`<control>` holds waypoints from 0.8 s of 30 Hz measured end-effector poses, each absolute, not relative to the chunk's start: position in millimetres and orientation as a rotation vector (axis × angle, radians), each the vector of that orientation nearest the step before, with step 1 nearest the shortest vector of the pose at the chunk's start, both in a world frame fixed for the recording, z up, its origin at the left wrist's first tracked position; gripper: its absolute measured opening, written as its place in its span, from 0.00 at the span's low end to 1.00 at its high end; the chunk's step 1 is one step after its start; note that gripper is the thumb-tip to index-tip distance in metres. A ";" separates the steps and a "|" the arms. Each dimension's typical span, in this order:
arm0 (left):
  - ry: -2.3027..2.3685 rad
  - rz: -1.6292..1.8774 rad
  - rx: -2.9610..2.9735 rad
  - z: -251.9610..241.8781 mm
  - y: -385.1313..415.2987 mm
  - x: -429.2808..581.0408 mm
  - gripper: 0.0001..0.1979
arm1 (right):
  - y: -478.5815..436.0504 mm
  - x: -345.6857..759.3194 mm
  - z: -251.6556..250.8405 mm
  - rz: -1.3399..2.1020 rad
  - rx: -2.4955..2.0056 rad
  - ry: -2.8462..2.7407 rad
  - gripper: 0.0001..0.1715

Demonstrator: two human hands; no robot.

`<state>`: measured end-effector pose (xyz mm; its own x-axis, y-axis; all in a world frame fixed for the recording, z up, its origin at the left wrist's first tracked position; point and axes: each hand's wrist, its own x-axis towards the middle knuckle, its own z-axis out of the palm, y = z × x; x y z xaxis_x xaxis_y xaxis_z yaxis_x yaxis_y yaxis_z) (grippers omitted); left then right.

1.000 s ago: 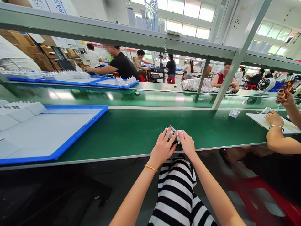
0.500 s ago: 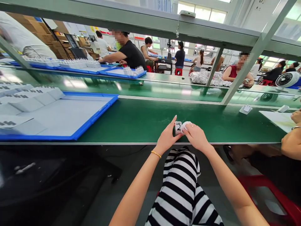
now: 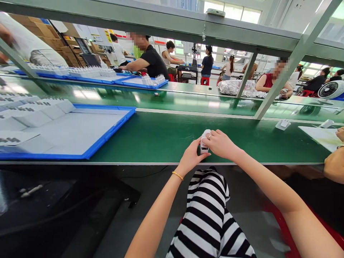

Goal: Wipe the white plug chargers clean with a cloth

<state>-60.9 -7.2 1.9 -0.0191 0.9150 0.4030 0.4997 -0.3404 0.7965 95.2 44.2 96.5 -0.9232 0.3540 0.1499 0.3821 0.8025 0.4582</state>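
On the green workbench (image 3: 161,139), left hand (image 3: 190,156) and right hand (image 3: 220,144) grip a white device (image 3: 204,142).

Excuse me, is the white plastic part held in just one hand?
No, the small white plastic part is pinched between the left hand and the right hand together.

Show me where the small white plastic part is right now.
In the head view, the small white plastic part is gripped between the person's left hand and right hand, above the near edge of the green workbench, right of the blue-rimmed tray.
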 end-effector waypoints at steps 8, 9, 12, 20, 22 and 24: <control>1.557 1.302 1.944 5.1 -12.1 -58.6 0.25 | 40.4 98.1 99.4 -0.848 -0.463 -2.925 0.10; 1.559 1.302 1.951 5.8 -12.7 -58.4 0.24 | 40.7 98.2 100.0 -0.853 -0.453 -2.923 0.11; 1.560 1.301 1.954 6.8 -13.6 -58.1 0.23 | 41.0 98.3 101.0 -0.871 -0.447 -2.920 0.11; 1.553 1.293 1.994 5.2 -12.0 -59.2 0.25 | 39.1 99.0 100.7 -0.886 -0.463 -2.911 0.10; 1.562 1.288 1.999 4.6 -12.2 -59.4 0.23 | 39.1 98.5 100.7 -0.878 -0.460 -2.919 0.09; 1.580 1.289 2.000 3.6 -12.5 -59.7 0.23 | 38.7 97.5 101.1 -0.872 -0.457 -2.928 0.09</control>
